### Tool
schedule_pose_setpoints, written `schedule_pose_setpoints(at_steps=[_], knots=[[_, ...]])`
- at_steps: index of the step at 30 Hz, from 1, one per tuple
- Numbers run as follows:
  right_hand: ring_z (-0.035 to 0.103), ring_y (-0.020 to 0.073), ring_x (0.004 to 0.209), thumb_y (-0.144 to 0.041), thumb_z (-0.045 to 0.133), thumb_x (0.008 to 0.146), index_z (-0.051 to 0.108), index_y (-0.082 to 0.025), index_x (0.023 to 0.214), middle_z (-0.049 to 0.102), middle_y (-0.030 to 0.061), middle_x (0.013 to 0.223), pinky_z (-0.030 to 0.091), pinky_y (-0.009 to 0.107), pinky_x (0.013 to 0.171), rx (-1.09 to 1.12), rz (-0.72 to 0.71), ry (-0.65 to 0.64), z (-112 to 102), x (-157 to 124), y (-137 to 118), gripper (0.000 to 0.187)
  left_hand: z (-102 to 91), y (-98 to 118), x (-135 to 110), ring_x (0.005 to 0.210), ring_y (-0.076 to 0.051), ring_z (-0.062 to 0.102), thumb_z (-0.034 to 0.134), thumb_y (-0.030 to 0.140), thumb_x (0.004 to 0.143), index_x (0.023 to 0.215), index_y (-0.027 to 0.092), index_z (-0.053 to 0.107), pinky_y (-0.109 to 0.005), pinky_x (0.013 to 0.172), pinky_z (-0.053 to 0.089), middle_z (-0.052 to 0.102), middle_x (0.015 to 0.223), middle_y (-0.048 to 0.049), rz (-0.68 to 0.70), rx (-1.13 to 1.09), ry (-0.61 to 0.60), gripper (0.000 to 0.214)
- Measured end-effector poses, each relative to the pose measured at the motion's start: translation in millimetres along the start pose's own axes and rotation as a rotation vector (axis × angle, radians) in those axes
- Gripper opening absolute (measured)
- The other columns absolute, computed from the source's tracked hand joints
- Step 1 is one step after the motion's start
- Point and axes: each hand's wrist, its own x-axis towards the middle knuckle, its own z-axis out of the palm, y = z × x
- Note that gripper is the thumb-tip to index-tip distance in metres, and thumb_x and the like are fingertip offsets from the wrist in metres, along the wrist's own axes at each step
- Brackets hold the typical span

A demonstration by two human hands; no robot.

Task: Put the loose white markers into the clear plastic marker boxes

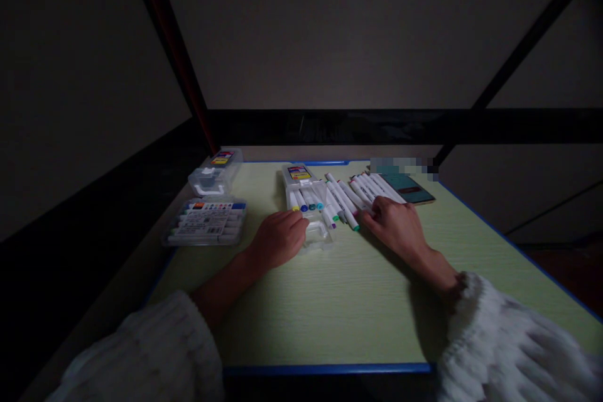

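Observation:
My left hand [280, 239] is closed at the left edge of a clear plastic marker case [304, 179], by its opened front flap [316, 235]. Several white markers [307, 198] with yellow, blue and teal ends lie inside that case, ends toward me. To its right, more loose white markers [343, 201] are spread on the table, some with green or purple ends. Over the near ends of this pile, my right hand [396, 223] has its fingers curled and pinched at a marker; the fingertips are partly hidden.
At the left, a closed clear case [211, 229] full of markers lies flat, with another clear case [217, 173] behind it. A teal book or board [407, 185] lies at the back right. The pale green table [330, 308] has blue edges; a dark frame stands behind.

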Motion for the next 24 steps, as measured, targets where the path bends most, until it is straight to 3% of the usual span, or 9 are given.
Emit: schedule_pose_setpoints(at_steps=[13, 24], knots=[[0.056, 0.0209, 0.058, -0.034, 0.043, 0.079, 0.047, -0.017, 0.084, 0.064, 0.0055, 0.066, 0.029, 0.031, 0.063, 0.077, -0.009, 0.082, 0.4, -0.9, 0.9, 0.018, 0.6, 0.0, -0.8, 0.063, -0.015, 0.051, 0.042, 0.011, 0.081, 0.071, 0.016, 0.056, -0.025, 0.057, 0.040, 0.054, 0.066, -0.0023, -0.005, -0.006, -0.016, 0.018], [0.051, 0.0184, 0.055, -0.034, 0.042, 0.079, 0.046, -0.017, 0.086, 0.059, 0.0061, 0.065, 0.033, 0.028, 0.053, 0.370, 0.007, 0.167, 3.8, -2.8, 0.0, 0.019, 1.9, -0.5, -1.7, 0.063, -0.015, 0.051, 0.041, 0.011, 0.081, 0.072, 0.015, 0.056, -0.026, 0.058, 0.039, 0.053, 0.066, -0.0025, -0.003, -0.018, -0.018, 0.018]])
